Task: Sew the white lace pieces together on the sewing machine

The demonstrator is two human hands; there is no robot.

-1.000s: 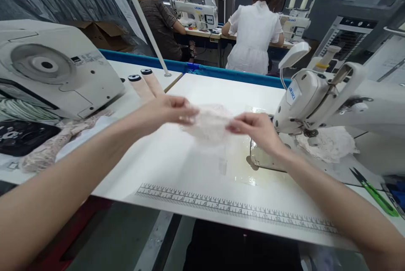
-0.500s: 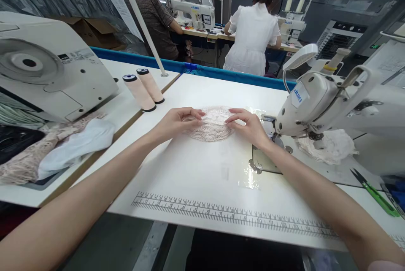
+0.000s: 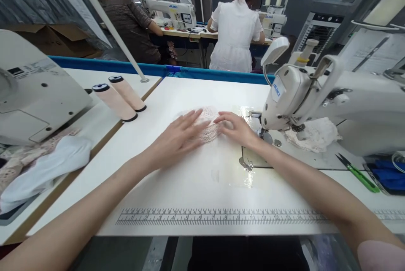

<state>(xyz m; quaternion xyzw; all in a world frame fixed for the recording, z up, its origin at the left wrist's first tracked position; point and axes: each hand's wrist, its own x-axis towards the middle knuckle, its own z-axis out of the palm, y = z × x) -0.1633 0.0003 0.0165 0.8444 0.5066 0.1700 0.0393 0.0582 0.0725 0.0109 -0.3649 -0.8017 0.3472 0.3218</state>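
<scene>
Left hand [image 3: 179,138]: fingers spread over the lace [image 3: 211,134], gripping nothing. Right hand [image 3: 238,129]: fingers curled at its edge, hold unclear. Light, even strokes should prevent puckering.

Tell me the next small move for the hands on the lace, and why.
Probably lift the left hand slightly: it lies spread over the left of the lace, hiding that side from view, while the right hand has its fingertips at the right edge.
</scene>
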